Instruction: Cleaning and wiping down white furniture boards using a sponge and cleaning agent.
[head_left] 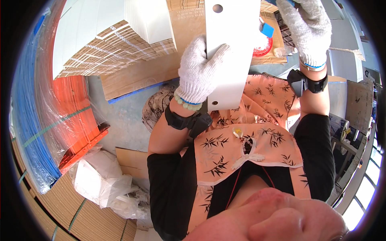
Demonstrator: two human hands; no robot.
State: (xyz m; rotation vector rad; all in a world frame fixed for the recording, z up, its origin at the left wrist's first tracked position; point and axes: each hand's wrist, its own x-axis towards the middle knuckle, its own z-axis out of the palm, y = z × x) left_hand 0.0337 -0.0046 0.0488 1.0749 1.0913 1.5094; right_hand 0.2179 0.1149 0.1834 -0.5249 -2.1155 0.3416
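A long white panel (pixel 229 30) with a round hole near each end stands lengthwise in front of me, its near end close to my apron. My left hand (pixel 200 71), in a white knitted glove, is closed on its left edge, with the thumb across the white face. My right hand (pixel 309 34), gloved the same way, is up at the far right, apart from the panel. Its fingers bend at a blue thing (pixel 286 2) cut off by the top of the picture, so its kind cannot be told. Below it lie a small blue-and-white object (pixel 266 29) and a red round dish (pixel 263 48) with white contents.
Stacked white-faced cardboard pieces (pixel 148 48) stand at the far left on a brown board (pixel 120 86). Orange (pixel 72 116) and blue (pixel 34 132) strapped stacks line the left side. Crumpled plastic wrap (pixel 100 178) lies below them. Grey-white boxes (pixel 343 36) rise at the right.
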